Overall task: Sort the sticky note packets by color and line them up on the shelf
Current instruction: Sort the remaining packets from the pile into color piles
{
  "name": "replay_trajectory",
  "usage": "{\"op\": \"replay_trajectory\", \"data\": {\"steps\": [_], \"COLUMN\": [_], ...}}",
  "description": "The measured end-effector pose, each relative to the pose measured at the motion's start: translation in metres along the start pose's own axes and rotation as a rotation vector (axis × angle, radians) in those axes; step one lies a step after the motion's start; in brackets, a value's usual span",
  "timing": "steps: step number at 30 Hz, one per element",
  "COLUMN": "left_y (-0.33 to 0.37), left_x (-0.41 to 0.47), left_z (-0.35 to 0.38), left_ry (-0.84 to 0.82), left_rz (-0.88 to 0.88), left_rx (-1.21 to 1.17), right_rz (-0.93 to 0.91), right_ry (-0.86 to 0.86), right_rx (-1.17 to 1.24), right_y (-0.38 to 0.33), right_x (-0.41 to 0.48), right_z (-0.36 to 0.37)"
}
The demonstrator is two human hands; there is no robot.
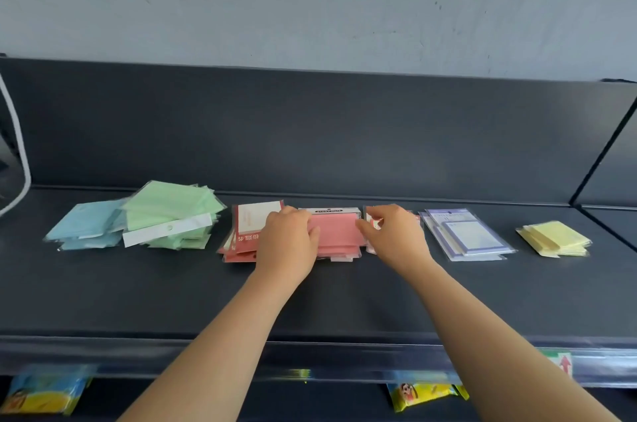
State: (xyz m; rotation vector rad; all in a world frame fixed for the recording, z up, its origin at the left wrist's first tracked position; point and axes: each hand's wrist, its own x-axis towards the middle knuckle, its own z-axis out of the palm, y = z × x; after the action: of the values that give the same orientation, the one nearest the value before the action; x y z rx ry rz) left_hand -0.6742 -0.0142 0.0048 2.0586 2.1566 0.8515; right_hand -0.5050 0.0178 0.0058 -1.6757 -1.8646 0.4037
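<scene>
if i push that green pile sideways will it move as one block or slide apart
Probably slides apart: the green pile is fanned, its packets lying at different angles. The glossy clear wrappers look slippery, so upper packets would likely shear off first. It also overlaps the blue pile, so pushing left may shift that too.

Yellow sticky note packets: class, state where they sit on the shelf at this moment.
In the head view, the yellow packets lie at the right end of the row on the dark shelf, apart from the purple packets to their left.
</scene>
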Motion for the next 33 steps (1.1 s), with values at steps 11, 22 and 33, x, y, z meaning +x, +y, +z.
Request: {"op": "replay_trajectory", "data": {"steps": [11,22,33], "left_y": [0.070,0.244,0.442], "left_x": [-0.013,-0.042,-0.075], "left_z": [0.016,0.079,0.173], "left_ry": [0.000,-0.027,-0.151], "left_rz": [0.271,0.398,0.485], "left_rx": [-0.016,-0.102,-0.220], "right_rz": [-0.005,0.090,0.248], "right_ry": [0.143,0.218,0.246], "right_rx": [-0.169,-0.262,-0.334], "right_y": [0.049,0.186,0.358], "right_x": [-0.033,-0.081,-0.121], "right_z": [-0.054,-0.186,-0.319]}}
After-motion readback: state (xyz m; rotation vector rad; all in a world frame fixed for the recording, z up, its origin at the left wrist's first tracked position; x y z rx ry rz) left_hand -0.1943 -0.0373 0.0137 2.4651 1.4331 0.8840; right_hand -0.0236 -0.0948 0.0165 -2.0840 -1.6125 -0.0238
